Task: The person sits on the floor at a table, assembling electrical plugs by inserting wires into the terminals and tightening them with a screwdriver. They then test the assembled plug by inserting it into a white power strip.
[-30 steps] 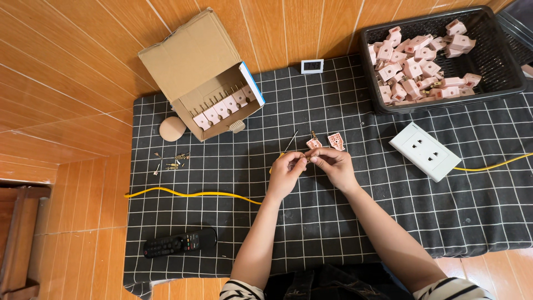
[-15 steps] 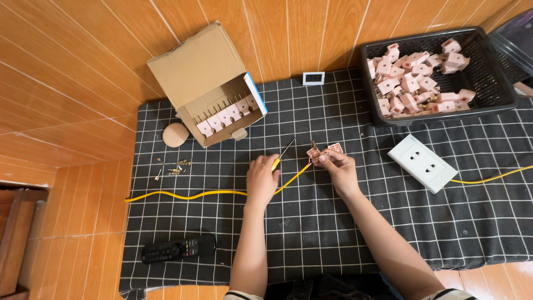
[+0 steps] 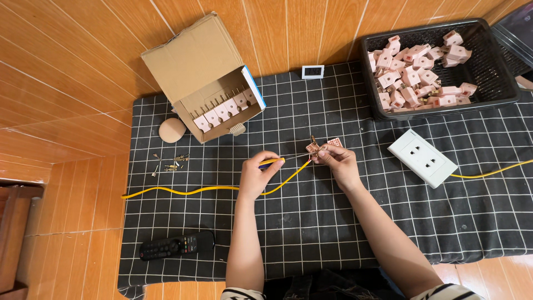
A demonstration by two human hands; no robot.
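Two hands work a small pink part on a black gridded cloth (image 3: 311,222).

Taking the cloth as landmark: at its far right corner sits a black basket (image 3: 499,61) of pink parts; at its far left, an open cardboard box (image 3: 202,78); right of centre, a white socket plate (image 3: 423,158); near its front left edge, a remote (image 3: 176,245). At centre, the right hand (image 3: 337,162) pinches the small pink part (image 3: 314,148), while the left hand (image 3: 256,174) is closed on a yellow-handled tool (image 3: 273,162) above the yellow wire (image 3: 189,191).

home workbench: wood floor (image 3: 66,72), parts basket (image 3: 499,83)
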